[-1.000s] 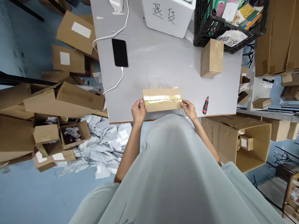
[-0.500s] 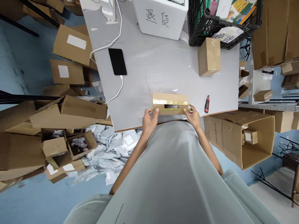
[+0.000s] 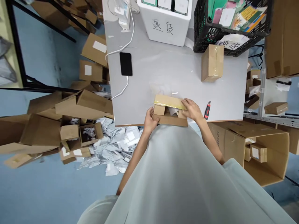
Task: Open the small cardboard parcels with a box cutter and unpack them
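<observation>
A small cardboard box (image 3: 170,120) lies at the near edge of the grey table (image 3: 163,68), its flaps spread apart. White paper shows inside it. My left hand (image 3: 150,119) grips the near flap at the box's left corner. My right hand (image 3: 191,109) rests on the far, tape-covered flap (image 3: 168,101) at its right end, fingers curled over it.
A red box cutter (image 3: 206,110) lies right of the box. A taped carton (image 3: 212,62), a black phone (image 3: 126,63) on a white cable, a white bin (image 3: 167,20) and a black crate (image 3: 230,23) stand farther back. Cartons litter the floor left; an open carton (image 3: 266,149) stands right.
The taped box was shut a second ago; both hands have pulled its flaps apart and it now lies open. My view has shifted slightly to the left.
</observation>
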`<state>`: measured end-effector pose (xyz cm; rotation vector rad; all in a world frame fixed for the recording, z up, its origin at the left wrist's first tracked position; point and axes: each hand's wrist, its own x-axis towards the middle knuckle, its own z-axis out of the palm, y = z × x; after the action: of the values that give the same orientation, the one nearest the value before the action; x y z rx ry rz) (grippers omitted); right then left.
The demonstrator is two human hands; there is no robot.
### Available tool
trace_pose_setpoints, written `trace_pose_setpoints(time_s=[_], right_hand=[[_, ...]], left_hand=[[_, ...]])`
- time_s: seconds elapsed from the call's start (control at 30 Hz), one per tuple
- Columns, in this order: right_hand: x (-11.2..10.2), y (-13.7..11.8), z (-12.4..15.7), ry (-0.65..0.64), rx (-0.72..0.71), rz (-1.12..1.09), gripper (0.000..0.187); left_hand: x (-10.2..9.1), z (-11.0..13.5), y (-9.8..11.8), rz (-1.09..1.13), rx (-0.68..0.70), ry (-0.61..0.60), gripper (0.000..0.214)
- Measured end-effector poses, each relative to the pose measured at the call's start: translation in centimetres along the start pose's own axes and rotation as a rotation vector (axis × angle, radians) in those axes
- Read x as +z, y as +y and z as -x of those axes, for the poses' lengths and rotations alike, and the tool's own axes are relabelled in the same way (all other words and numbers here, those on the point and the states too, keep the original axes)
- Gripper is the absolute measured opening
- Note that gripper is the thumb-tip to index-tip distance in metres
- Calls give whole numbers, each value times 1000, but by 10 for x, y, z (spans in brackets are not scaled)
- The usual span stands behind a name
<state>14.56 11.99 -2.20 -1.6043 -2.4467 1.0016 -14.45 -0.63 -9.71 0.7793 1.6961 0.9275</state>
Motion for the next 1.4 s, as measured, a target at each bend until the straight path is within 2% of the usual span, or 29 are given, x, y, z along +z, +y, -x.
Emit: trace_pose_setpoints(time_s=[0.1, 0.17, 0.23, 0.33, 0.43, 0.5, 0.57, 0.67, 0.77, 0.83, 0.93, 1.03, 1.17, 1.3, 1.4], right_hand=[[-7, 19, -5, 72, -24, -174, 50], [-5, 37, -15, 155, 53, -307, 56], [2, 53, -32, 245, 177, -380, 71], [16, 64, -61, 303, 319, -379, 79], [19, 56, -74, 314, 361, -311, 66], [16, 44, -68, 343, 318, -268, 53], [14, 28, -51, 403, 213, -235, 40], [18, 6, -21, 475, 46, -164, 30], [24, -7, -1, 372, -54, -50, 24], [24, -8, 4, 277, -82, 24, 31], [20, -6, 4, 204, -84, 82, 50], [15, -4, 6, 220, -76, 50, 58], [8, 10, 25, 328, -60, -41, 49], [8, 40, 51, 439, 51, -69, 43], [18, 54, 62, 475, 120, -58, 40]], left_hand=[[5, 10, -7, -40, -9, 55, 86], [13, 18, -10, -83, 2, 94, 87], [25, 25, -12, -128, 24, 135, 86], [42, 32, -14, -220, 38, 195, 83], [53, 36, -11, -308, 29, 214, 83], [55, 38, -6, -384, 81, 206, 85], [56, 40, 1, -499, 182, 192, 84], [59, 37, 13, -645, 304, 143, 71], [66, 25, 24, -688, 333, 91, 52], [71, 14, 31, -688, 330, 86, 48], [74, 1, 40, -682, 347, 71, 55], [68, -1, 48, -685, 406, 40, 60], [45, 7, 54, -644, 435, 102, 61], [12, 7, 53, -589, 469, 223, 49], [4, 2, 56, -673, 474, 234, 38]])
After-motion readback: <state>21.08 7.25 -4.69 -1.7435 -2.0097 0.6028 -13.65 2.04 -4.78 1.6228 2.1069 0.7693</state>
